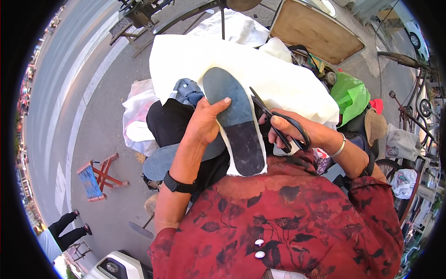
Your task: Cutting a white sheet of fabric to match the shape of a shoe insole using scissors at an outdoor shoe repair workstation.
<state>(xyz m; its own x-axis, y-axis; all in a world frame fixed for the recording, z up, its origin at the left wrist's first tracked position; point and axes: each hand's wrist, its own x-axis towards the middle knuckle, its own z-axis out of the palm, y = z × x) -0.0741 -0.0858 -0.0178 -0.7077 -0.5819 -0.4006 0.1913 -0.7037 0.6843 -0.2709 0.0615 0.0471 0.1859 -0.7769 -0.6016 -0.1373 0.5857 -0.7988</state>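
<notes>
- Plainly, in the head view, the work looks part-way along: a shoe sole [227, 86], grey-blue at the front and dark at the heel, has a narrow white border [260, 142] showing along its right side and around the heel.
- The sole is held up in front of the chest, heel toward the person and toe pointing away, over the white sheet [297, 76] spread across the lap.
- The left hand [204, 120] grips the sole by its left edge, thumb pressed flat on top; its other fingers are mostly hidden, presumably underneath.
- The right hand [292, 129] is closed around the handles of black scissors [261, 106], whose blades point away, just beside the sole's right edge. They seem slightly parted; whether they touch any material, I cannot tell.
- Judging by that border, trimming around the heel seems largely done. Around the toe, white lies against white, so I cannot tell whether the piece is joined to the sheet there; that end may be what is left.
- A second grey sole [160, 162] lies partly under the left forearm, with no white border visible.
</notes>
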